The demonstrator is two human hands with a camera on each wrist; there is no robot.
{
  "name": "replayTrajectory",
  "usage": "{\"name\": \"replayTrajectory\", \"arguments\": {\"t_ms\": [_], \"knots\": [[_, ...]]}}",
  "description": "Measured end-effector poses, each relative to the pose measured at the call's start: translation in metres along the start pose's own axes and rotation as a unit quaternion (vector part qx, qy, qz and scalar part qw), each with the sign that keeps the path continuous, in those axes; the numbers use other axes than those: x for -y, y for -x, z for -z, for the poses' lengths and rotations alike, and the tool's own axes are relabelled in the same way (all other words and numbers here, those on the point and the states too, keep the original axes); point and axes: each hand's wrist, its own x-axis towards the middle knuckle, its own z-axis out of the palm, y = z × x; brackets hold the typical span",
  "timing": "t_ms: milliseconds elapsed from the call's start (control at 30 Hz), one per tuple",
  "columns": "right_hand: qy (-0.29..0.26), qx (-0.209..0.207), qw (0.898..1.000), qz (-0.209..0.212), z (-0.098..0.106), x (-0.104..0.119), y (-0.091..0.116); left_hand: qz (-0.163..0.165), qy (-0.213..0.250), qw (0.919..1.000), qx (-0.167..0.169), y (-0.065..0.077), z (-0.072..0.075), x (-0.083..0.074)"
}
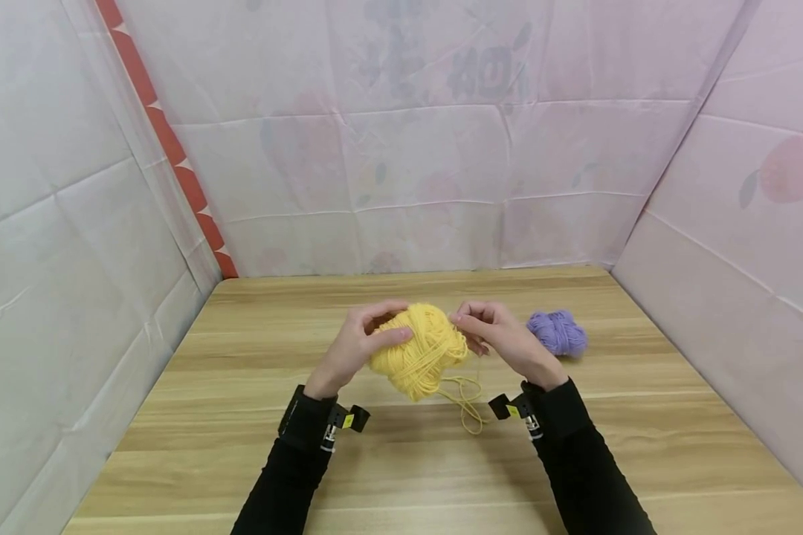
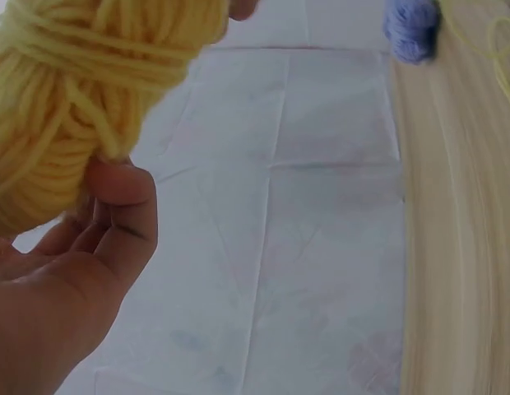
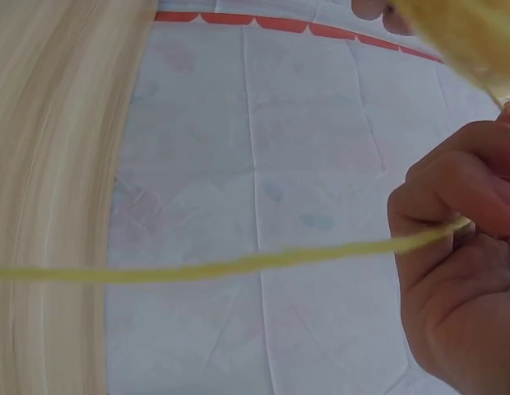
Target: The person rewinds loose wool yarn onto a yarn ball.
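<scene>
A yellow ball of yarn (image 1: 423, 355) is gripped by my left hand (image 1: 363, 340), thumb across its front and fingers behind it, above the wooden table. Close to the ball's right side, my right hand (image 1: 502, 336) pinches a strand of the yellow yarn. In the right wrist view that strand (image 3: 238, 265) runs out from between the curled fingers (image 3: 461, 177) and off to the left. Below the ball, loose yellow loops (image 1: 467, 405) hang down to the tabletop. The left wrist view shows the ball (image 2: 90, 90) held from underneath by the left hand (image 2: 82, 271).
A smaller purple ball of yarn (image 1: 558, 333) lies on the wooden table (image 1: 254, 416), just right of my right hand. Pale printed sheets (image 1: 401, 163) hang at the back and on both sides. A red strip (image 1: 167, 141) runs down the back left corner.
</scene>
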Motion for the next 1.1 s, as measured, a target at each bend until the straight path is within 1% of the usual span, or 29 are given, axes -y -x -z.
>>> {"name": "replayTrajectory", "arguments": {"t_ms": [67, 267, 433, 533, 633, 700, 833, 900, 967, 1100], "knots": [[-0.003, -0.003, 1.000, 0.006, 0.000, 0.000, -0.001, -0.001, -0.027, 0.9996, -0.009, -0.001, -0.001, 0.001], [-0.010, -0.012, 1.000, 0.014, -0.002, 0.000, -0.001, 0.006, -0.072, 0.9957, -0.057, 0.000, -0.003, 0.003], [-0.021, -0.009, 0.999, 0.024, -0.002, 0.000, -0.002, -0.012, -0.118, 0.9893, -0.085, -0.002, -0.004, 0.003], [-0.020, -0.003, 0.999, 0.033, -0.003, -0.001, -0.002, -0.028, -0.142, 0.9838, -0.105, -0.002, -0.006, 0.004], [-0.016, 0.000, 0.999, 0.038, -0.004, -0.003, -0.003, -0.043, -0.160, 0.9773, -0.132, -0.003, -0.008, 0.006], [-0.015, 0.002, 0.999, 0.038, -0.005, -0.003, -0.003, -0.054, -0.171, 0.9715, -0.155, -0.003, -0.009, 0.007], [-0.022, 0.006, 0.999, 0.027, -0.008, -0.003, -0.002, -0.076, -0.194, 0.9570, -0.202, -0.005, -0.011, 0.008], [-0.024, 0.010, 0.999, 0.022, -0.010, -0.002, -0.002, -0.082, -0.197, 0.9517, -0.220, -0.005, -0.012, 0.009], [-0.023, 0.016, 0.999, 0.023, -0.012, -0.002, -0.002, -0.088, -0.194, 0.9482, -0.236, -0.006, -0.012, 0.010], [-0.017, 0.026, 0.999, 0.025, -0.017, -0.002, -0.005, -0.082, -0.166, 0.9468, -0.264, -0.007, -0.014, 0.011]]}}
